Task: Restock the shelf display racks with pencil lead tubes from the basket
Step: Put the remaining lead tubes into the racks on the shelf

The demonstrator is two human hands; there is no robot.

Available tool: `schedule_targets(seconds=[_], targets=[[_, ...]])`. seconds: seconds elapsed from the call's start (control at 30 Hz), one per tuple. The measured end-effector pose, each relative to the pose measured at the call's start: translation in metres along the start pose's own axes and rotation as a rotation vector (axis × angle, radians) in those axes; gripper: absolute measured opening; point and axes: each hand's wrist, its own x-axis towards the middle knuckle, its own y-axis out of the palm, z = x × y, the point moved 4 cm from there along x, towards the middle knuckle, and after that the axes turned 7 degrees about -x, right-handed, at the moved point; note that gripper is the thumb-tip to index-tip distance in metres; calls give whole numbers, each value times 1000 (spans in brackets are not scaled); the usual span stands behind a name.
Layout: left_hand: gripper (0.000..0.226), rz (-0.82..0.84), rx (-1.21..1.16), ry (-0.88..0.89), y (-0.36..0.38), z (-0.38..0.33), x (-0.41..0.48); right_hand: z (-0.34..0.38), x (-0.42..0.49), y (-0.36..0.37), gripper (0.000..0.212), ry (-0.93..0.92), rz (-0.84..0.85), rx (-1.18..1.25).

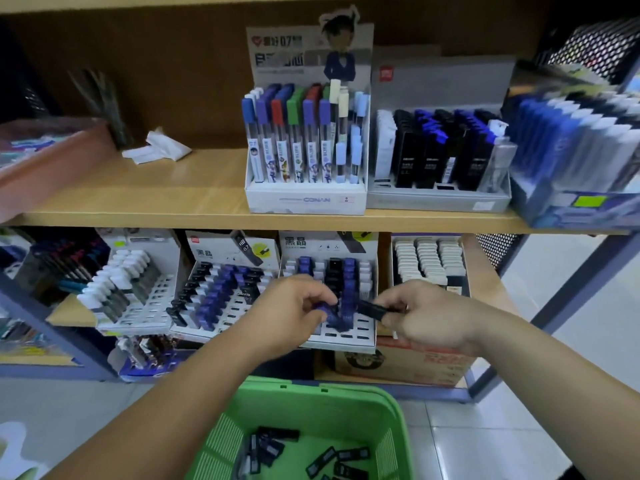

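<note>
Left hand (294,308) pinches a blue-capped lead tube (328,310) over the front rows of the slotted rack (346,337); right hand (427,315) grips a black tube (371,308) beside it; loose tubes (273,445) lie in the green basket (398,431) below; risk: tilted entry likely misses a slot, topples seated neighbours.

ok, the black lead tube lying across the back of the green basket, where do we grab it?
Pinch the black lead tube across its long edges, right of middle, coming down from above. It lies flat on the green basket floor, long axis left to right; other tubes crowd its left end; the walls likely block a side approach.
</note>
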Motion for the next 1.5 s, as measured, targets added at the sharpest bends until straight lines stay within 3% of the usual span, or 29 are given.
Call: schedule_targets(seconds=[0.13,0.33,0.53,0.73,0.93,1.1,1.3,1.37,1.5], targets=[[23,11,71,7,13,-2,2,-9,2,-9,6,-9,-202,33],[16,-12,91,31,23,0,4,-15,0,-21,10,-33,-344,202],[18,-27,82,13,21,1,15,-21,-2,-27,25,18,-349,227],[22,-7,39,-40,20,4,19,-11,-17,-34,19,-2,-430,392],[27,42,161,71,40,-1,14,-12,-20,-36,33,-30,-498,434],[14,-43,193,132,47,3,19,-8,-16,-36,26,-64,-513,423],[18,-173,149,160,21,10,11,15,-13,-30,17,-205,-556,504],[15,-208,161,128,14,19,4,25,-6,-19,17,-256,-536,456],[24,-231,189,82,10,34,-5,36,18,8,18,-281,-562,22]])
